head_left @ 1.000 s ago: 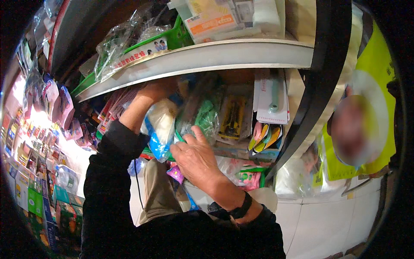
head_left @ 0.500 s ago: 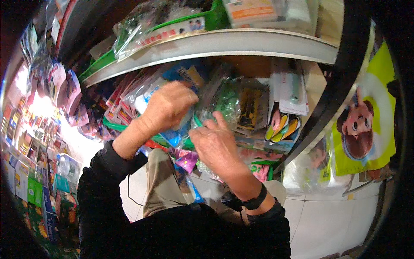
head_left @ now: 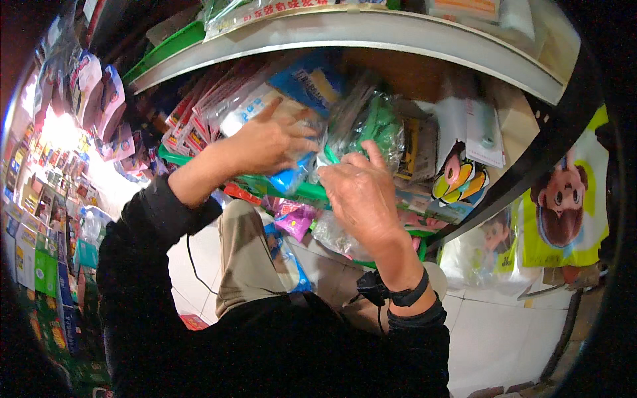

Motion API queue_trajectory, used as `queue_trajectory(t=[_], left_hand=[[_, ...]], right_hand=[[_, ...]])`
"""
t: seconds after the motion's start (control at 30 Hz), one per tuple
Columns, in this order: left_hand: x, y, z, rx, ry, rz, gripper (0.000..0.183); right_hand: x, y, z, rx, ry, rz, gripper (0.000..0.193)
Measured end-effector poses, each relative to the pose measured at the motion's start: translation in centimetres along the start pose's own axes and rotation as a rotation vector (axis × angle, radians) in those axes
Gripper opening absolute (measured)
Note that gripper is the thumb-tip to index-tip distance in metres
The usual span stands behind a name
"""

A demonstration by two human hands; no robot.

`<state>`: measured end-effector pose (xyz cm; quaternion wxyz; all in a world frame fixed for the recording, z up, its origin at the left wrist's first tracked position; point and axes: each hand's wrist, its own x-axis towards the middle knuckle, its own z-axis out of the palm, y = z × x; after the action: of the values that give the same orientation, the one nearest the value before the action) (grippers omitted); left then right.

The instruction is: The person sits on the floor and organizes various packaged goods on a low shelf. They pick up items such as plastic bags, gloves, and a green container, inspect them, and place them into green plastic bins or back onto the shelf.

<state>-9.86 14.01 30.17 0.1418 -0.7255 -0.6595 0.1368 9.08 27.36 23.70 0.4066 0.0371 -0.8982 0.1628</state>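
Observation:
My left hand (head_left: 272,136) lies with fingers spread on a blue-and-white plastic packet (head_left: 308,83) standing in a green basket (head_left: 312,191) on the shelf. My right hand (head_left: 361,189) is just right of it, thumb and fingers bent at the edge of a clear plastic bag with green things inside (head_left: 381,123). One of its fingers sticks up, and the fingertips are partly hidden. Left of my left hand stands a row of red-and-white packets (head_left: 192,136).
A metal shelf edge (head_left: 358,33) runs above my hands, and a dark post (head_left: 524,156) rises at the right. Colourful scissors-like handles (head_left: 461,180) sit right of the basket. A purple packet (head_left: 294,219) is below, and a yellow-green printed bag (head_left: 564,212) hangs at right.
The view has shifted, with the shelf edge higher now. My left hand has gone from a loosely curled shape to spread fingers on the blue-and-white packet. My right hand remains by the clear bag.

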Motion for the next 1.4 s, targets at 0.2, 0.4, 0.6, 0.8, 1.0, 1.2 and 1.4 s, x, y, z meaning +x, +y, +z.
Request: queue_trajectory(t=[0.2,0.4,0.6,0.8,1.0,1.2,1.4], left_hand=[[1.0,-4.7,7.3,0.758,0.115,-0.053,0.035],[6.6,1.9,0.7,-0.098,-0.544,-0.436,0.032],[-1.4,0.5,-1.5,0.008,0.933,-0.487,0.047],[-1.5,-2.8,1.6,-0.778,0.691,-0.968,0.059],[4.0,-2.0,0.8,-0.531,0.448,-0.408,0.075],[3.2,-3.6,2.9,-0.468,0.656,-0.354,0.068],[5.8,-2.7,3.0,-0.552,0.428,-0.368,0.062]], right_hand=[[0.3,-0.7,0.3,-0.010,-0.018,-0.022,0.005],[0.3,0.2,0.2,0.018,-0.026,0.016,0.005],[0.3,0.2,0.2,0.013,-0.034,0.003,0.004],[0.4,-0.2,0.4,0.014,-0.022,-0.006,0.004],[0.5,-0.1,0.1,-0.030,-0.033,-0.002,0.007],[0.7,-0.5,-0.1,-0.019,-0.011,-0.015,0.002],[0.4,-0.5,0.3,0.017,-0.012,-0.009,0.002]])
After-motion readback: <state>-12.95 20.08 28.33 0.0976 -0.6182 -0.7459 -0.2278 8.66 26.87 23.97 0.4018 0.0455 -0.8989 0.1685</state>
